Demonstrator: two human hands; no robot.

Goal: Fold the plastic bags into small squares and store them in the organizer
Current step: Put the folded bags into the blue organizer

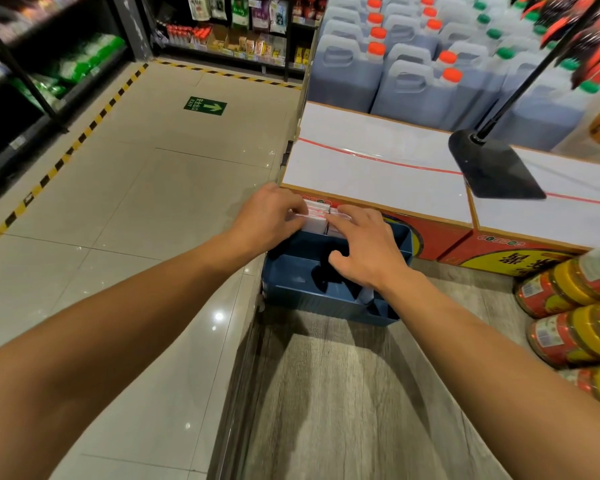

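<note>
A dark blue organizer (pixel 302 296) with several compartments stands on the grey wood-grain surface (pixel 343 393), against red cartons. Folded white plastic bags (pixel 315 221) with red print stand upright in its far compartment. My left hand (pixel 269 216) grips the left side of the folded stack, fingers curled over its top edge. My right hand (pixel 364 247) lies over the right side of the stack and the organizer's middle, its fingers spread and pressing down on the bags. Another white piece (pixel 366 295) shows in a near compartment under my right wrist.
White-topped red cartons (pixel 371 168) rise right behind the organizer, with a black stand base (pixel 492 168) on them and jugs (pixel 406 81) beyond. Jars with yellow lids (pixel 568 306) lie stacked at the right. The tiled floor (pixel 136 202) drops away left of the surface edge.
</note>
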